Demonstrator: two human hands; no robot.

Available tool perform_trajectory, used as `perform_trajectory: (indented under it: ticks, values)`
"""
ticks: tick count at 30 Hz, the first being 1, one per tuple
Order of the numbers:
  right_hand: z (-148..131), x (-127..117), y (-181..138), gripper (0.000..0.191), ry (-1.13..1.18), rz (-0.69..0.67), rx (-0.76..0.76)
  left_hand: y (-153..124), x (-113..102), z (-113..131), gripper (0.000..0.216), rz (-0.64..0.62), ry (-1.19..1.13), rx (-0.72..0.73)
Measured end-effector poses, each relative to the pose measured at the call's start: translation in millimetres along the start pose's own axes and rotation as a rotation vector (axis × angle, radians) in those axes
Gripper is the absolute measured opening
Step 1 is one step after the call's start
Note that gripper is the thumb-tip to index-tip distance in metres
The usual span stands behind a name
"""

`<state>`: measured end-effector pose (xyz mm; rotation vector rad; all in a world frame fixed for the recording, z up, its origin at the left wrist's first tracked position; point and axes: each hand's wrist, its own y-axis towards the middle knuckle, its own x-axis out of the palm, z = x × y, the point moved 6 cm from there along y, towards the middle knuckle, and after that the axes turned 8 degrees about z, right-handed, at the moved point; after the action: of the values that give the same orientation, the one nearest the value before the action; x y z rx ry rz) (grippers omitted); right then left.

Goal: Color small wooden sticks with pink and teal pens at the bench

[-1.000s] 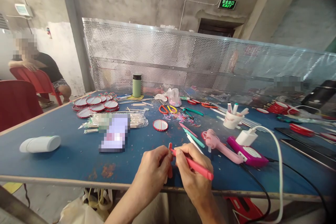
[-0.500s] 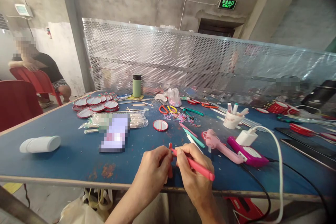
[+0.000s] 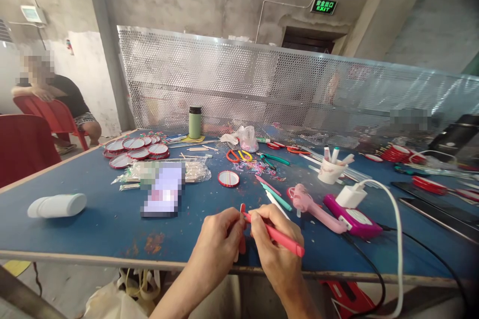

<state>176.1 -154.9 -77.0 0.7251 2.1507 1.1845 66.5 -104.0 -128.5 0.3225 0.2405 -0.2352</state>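
Note:
My left hand [image 3: 219, 239] is closed, pinching a small flat wooden stick [image 3: 242, 246] upright above the table's front edge. Part of the stick looks reddish, and my fingers cover its middle. In my right hand [image 3: 277, 254] is a pinkish-red marker pen [image 3: 286, 241], gripped like a writing tool with its back end pointing down to the right. Its tip meets the stick or comes very close; I cannot tell which. Beyond my hands lies a round red-rimmed disc [image 3: 228, 178]. A teal pen [image 3: 276, 196] and a white pen [image 3: 276, 203] lie past my right hand.
Left of my hands are a phone [image 3: 162, 192], a white bottle-shaped object [image 3: 58, 206] and bagged sticks [image 3: 194, 170]. On the right are a pink handheld fan [image 3: 318, 212], a magenta power strip [image 3: 354, 217] with cables and a cup of pens [image 3: 330, 173]. A mesh panel [image 3: 224, 84] stands behind.
The marker pen's back end and my right hand have shifted very slightly left. My left hand keeps the stick in nearly the same place.

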Motion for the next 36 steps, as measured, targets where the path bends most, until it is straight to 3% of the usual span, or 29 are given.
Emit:
perform_trajectory:
  ticks: [36]
  values:
    - [-1.3, -2.2, 0.6, 0.024, -0.014, 0.026, 0.023, 0.6, 0.0, 1.5, 0.039, -0.006, -0.024, -0.021]
